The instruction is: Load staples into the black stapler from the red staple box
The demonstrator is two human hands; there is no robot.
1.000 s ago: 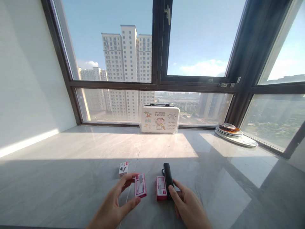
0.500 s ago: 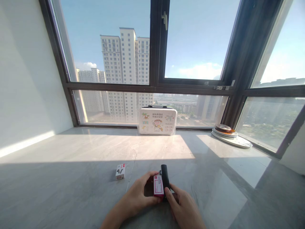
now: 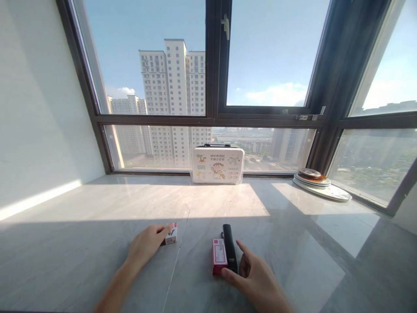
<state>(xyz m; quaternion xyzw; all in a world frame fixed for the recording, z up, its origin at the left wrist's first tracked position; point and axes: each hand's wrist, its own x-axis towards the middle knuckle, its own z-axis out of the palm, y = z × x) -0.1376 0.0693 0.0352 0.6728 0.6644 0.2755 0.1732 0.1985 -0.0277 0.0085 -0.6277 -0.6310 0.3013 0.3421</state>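
My left hand point(image 3: 147, 243) reaches out to a small white box point(image 3: 171, 234) with red print and a dark picture on it, and its fingers close round the box's left side and top. Part of that box is hidden by the fingers. In the middle of the counter a black stapler point(image 3: 230, 250) lies lengthwise against a red and white box point(image 3: 219, 256), which is on its left. My right hand point(image 3: 256, 271) is beside the stapler, thumb and index finger spread apart. Its thumb tip touches the near corner of the red and white box.
The grey marble-look counter point(image 3: 97, 261) runs up to a window. A white case with cartoon prints point(image 3: 218, 166) stands against the glass. A stack of plates point(image 3: 321, 184) sits in the right corner, and a white wall point(image 3: 42, 108) rises on the left.
My left hand has left the red and white box and moved left to the small white box. My right hand has loosened from the stapler, its index finger now off it.
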